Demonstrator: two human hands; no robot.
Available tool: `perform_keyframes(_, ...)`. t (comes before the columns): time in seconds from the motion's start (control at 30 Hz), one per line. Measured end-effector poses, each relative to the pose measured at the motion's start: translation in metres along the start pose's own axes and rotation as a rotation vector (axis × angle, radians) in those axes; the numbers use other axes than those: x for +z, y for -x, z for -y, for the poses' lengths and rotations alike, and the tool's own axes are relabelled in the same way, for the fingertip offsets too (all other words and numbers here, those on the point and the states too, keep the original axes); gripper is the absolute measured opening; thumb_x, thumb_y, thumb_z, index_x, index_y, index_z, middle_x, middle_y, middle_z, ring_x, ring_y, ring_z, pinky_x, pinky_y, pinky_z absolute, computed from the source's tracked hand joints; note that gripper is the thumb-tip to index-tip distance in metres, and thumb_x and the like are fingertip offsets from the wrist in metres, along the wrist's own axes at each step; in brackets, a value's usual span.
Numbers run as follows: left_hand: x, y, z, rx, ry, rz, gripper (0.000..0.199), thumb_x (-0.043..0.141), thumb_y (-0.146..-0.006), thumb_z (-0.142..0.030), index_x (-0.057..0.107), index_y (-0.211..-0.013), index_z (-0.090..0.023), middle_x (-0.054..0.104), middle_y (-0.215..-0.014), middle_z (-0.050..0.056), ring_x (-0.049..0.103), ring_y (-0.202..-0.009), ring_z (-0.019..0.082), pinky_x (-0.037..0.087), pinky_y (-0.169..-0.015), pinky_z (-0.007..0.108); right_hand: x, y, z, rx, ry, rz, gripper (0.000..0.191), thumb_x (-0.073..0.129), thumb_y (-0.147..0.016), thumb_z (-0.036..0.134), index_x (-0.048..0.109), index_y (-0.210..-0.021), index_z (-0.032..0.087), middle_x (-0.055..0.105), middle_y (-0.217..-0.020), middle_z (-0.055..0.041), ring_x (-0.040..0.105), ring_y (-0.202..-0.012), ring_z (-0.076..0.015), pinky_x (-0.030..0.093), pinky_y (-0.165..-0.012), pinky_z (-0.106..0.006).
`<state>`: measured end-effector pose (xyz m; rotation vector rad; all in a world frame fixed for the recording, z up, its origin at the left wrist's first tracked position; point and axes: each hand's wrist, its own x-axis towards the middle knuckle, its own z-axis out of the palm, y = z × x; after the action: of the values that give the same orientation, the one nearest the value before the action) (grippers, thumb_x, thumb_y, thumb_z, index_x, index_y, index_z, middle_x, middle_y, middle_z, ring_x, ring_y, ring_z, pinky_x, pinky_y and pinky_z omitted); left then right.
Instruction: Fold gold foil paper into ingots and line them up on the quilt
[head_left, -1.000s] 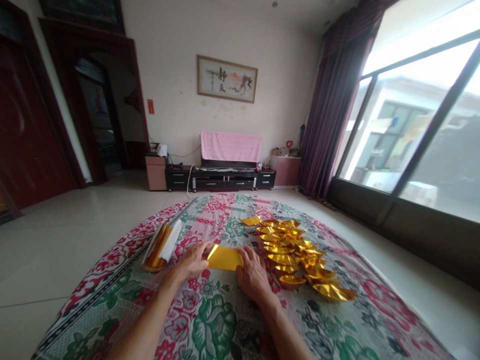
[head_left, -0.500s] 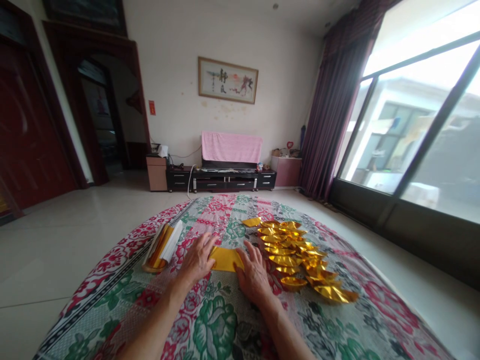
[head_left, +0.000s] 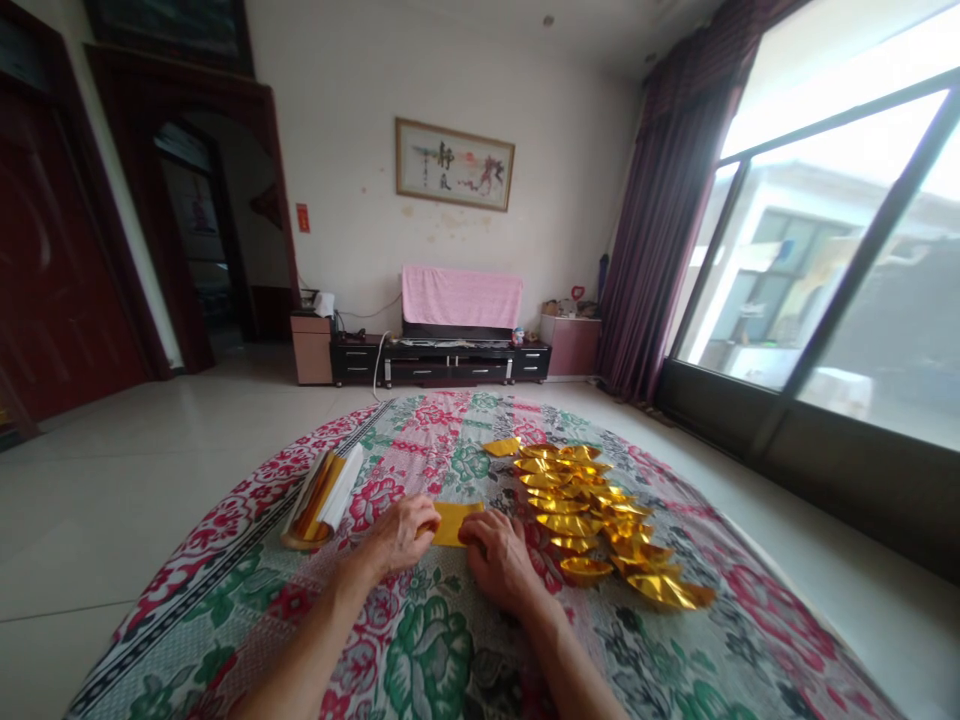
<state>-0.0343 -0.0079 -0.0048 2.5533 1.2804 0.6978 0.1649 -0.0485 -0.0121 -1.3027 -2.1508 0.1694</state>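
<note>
Forearms [head_left: 322,625] are angled inward from seven and five o'clock, with both wrists bent low. The ends of a gold strip [head_left: 456,525] are pinched under curled fingers, by the left hand [head_left: 405,532] at nine and the right hand [head_left: 500,558] at three. The strip, smooth, flat and dully shiny, is placed mid-bench [head_left: 431,650]. Bare room is left at twelve and six; space is bounded at three by folded gold pieces [head_left: 570,526], at ten by rolled sheets [head_left: 324,498].

Fingers [head_left: 426,513] curled inward (previously spread)
</note>
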Motion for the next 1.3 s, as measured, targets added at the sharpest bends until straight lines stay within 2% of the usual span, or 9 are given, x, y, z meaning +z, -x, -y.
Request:
perform_keyframes(0.17, -0.001, 0.002, 0.006, 0.013, 0.084, 0.005, 0.021, 0.057, -0.067, -0.017, 0.067, -0.085, -0.021, 0.062, -0.096, 0.002, 0.057, -0.087, 0.014, 0.045, -0.082, 0.025, -0.002, -0.003, -0.002, -0.025, -0.05, 0.013, 0.015, 0.05, -0.072, 0.012, 0.059, -0.081, 0.022, 0.062, -0.094, -0.0001, 0.05, -0.095, -0.0172, 0.03, -0.084, -0.031)
perform_keyframes(0.33, -0.002, 0.003, 0.003, 0.076, 0.045, -0.042, 0.017, 0.053, -0.075, -0.019, 0.068, -0.083, -0.021, 0.063, -0.091, 0.002, 0.058, -0.085, 0.013, 0.045, -0.08, 0.023, -0.006, -0.002, 0.002, -0.051, -0.054, 0.007, 0.019, 0.042, -0.085, 0.019, 0.06, -0.086, 0.023, 0.063, -0.093, -0.0006, 0.051, -0.093, -0.0165, 0.03, -0.084, -0.031)
perform_keyframes(0.53, 0.003, 0.001, 0.006, 0.098, 0.077, -0.086, 0.026, 0.044, -0.085, -0.024, 0.069, -0.083, -0.021, 0.066, -0.087, 0.002, 0.059, -0.084, 0.011, 0.044, -0.08, 0.021, -0.002, 0.0, 0.001, 0.0, -0.03, 0.004, 0.02, 0.052, -0.078, 0.018, 0.059, -0.096, 0.022, 0.063, -0.1, -0.0022, 0.049, -0.098, -0.0188, 0.03, -0.087, -0.033)
perform_keyframes(0.7, 0.006, 0.003, 0.01, 0.084, 0.102, -0.097, 0.018, 0.056, -0.078, -0.028, 0.069, -0.09, -0.022, 0.066, -0.093, 0.002, 0.059, -0.09, 0.013, 0.044, -0.084, 0.023, 0.001, -0.002, 0.004, 0.048, 0.062, -0.06, 0.022, 0.042, -0.087, 0.021, 0.062, -0.091, 0.027, 0.066, -0.095, 0.0012, 0.043, -0.112, -0.0214, 0.012, -0.099, -0.047)
perform_keyframes(0.83, 0.008, 0.004, 0.009, 0.075, 0.074, -0.079, 0.018, 0.053, -0.077, -0.019, 0.07, -0.082, -0.021, 0.067, -0.086, 0.001, 0.059, -0.084, 0.013, 0.044, -0.08, 0.023, -0.002, -0.002, 0.008, 0.037, 0.105, -0.108, 0.02, 0.045, -0.084, 0.02, 0.064, -0.084, 0.026, 0.067, -0.083, 0.0011, 0.039, -0.117, -0.0218, 0.004, -0.102, -0.048)
perform_keyframes(0.9, 0.009, 0.003, 0.007, 0.057, 0.039, -0.069, 0.019, 0.052, -0.076, -0.017, 0.07, -0.075, -0.021, 0.066, -0.081, 0.001, 0.058, -0.081, 0.013, 0.044, -0.077, 0.023, -0.003, -0.001, 0.009, 0.017, 0.104, -0.12, 0.017, 0.048, -0.081, 0.019, 0.064, -0.079, 0.025, 0.066, -0.077, 0.0013, 0.043, -0.111, -0.0209, 0.006, -0.102, -0.046)
perform_keyframes(0.97, 0.009, 0.003, 0.005, 0.039, 0.018, -0.048, 0.019, 0.053, -0.074, -0.016, 0.07, -0.072, -0.021, 0.066, -0.078, 0.001, 0.058, -0.079, 0.013, 0.044, -0.075, 0.023, -0.003, 0.0, 0.008, 0.003, 0.083, -0.101, 0.015, 0.05, -0.079, 0.018, 0.064, -0.075, 0.023, 0.064, -0.073, 0.001, 0.05, -0.098, -0.0184, 0.017, -0.099, -0.04)
perform_keyframes(1.07, 0.008, 0.002, 0.004, 0.018, 0.021, -0.028, 0.019, 0.052, -0.073, -0.017, 0.071, -0.073, -0.021, 0.067, -0.077, 0.001, 0.059, -0.075, 0.013, 0.045, -0.072, 0.023, -0.002, 0.001, 0.003, 0.007, 0.026, -0.067, 0.017, 0.047, -0.079, 0.016, 0.063, -0.076, 0.02, 0.062, -0.072, -0.0006, 0.054, -0.078, -0.0138, 0.032, -0.084, -0.029)
perform_keyframes(1.3, 0.008, 0.0, 0.005, -0.07, 0.106, -0.105, 0.027, 0.05, -0.077, -0.022, 0.068, -0.098, -0.024, 0.07, -0.094, 0.001, 0.063, -0.089, 0.015, 0.047, -0.084, 0.024, 0.004, -0.003, -0.007, 0.074, -0.07, -0.13, 0.019, 0.043, -0.084, 0.018, 0.062, -0.082, 0.019, 0.06, -0.078, -0.0019, 0.055, -0.074, -0.0125, 0.037, -0.068, -0.021)
